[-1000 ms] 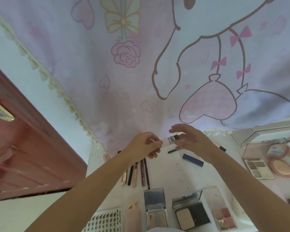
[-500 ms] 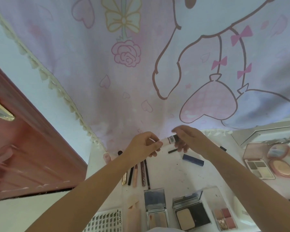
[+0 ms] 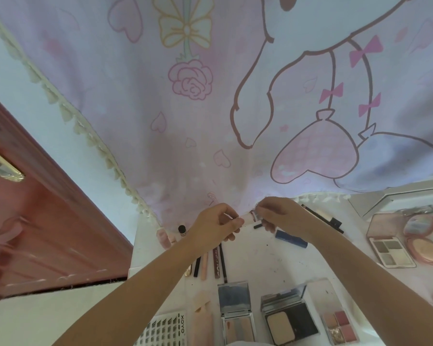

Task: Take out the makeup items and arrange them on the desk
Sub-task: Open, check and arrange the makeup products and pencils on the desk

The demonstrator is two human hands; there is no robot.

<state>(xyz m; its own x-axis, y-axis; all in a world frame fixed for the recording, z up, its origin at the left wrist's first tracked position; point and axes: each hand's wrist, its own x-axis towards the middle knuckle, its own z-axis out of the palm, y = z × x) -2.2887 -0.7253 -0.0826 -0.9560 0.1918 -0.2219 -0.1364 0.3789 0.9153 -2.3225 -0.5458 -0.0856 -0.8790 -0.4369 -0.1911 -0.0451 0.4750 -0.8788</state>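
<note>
Nearest me, along the front edge of the table, sit a nail-tip sheet, an open mirror compact, an open powder compact and a small blush palette. Just past them a row of makeup pencils lies side by side, partly under my left forearm. A blue tube lies loose under my right wrist, and off to the right an eyeshadow palette sits beside round pink compacts.

Farther out, both hands meet over the back of the table on one small white tube with a barcode label. My left hand has its fingers curled in a pinch on one end; my right hand pinches the other end, fingertips closed round it. The tube is held level in the air between them, clear of the surface, in front of the pink printed curtain.

I judge this is mid-arranging: most items are already laid out, and this tube is the piece in hand. The next move calls for choosing a bare spot, probably near the blue tube, lowering it flat, aligning it with its neighbours, and easing both grips off without rolling it.
</note>
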